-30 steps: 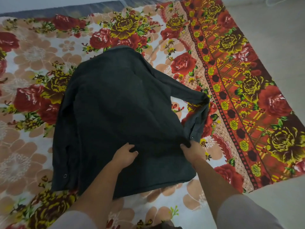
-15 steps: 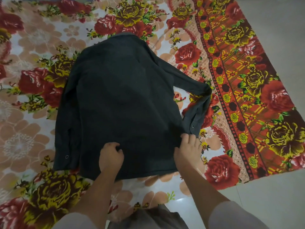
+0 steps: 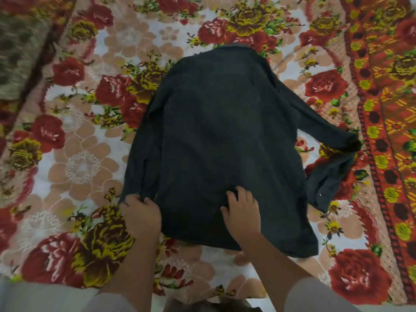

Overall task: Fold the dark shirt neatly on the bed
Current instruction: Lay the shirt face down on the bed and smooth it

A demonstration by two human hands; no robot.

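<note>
The dark shirt [image 3: 220,140] lies back side up on the floral bedspread [image 3: 83,167], collar at the far end and hem towards me. Its left sleeve is folded down along the body. The right sleeve [image 3: 333,154] sticks out to the right and bends back towards the hem, a snap button showing on its cuff. My left hand [image 3: 140,212] sits at the lower end of the left sleeve, fingertips curled onto the cuff edge. On the shirt's lower middle rests my right hand [image 3: 242,210], fingers spread and pressing the cloth.
A red and yellow patterned border [image 3: 387,122] runs down the bedspread's right side. A blurred brownish-green cloth [image 3: 20,52] lies at the upper left. Pale floor [image 3: 13,296] shows at the bottom left, next to my knees.
My left hand moved from the hem's middle to the left sleeve's cuff. My right hand left the right edge and now presses the lower middle. The view swung left.
</note>
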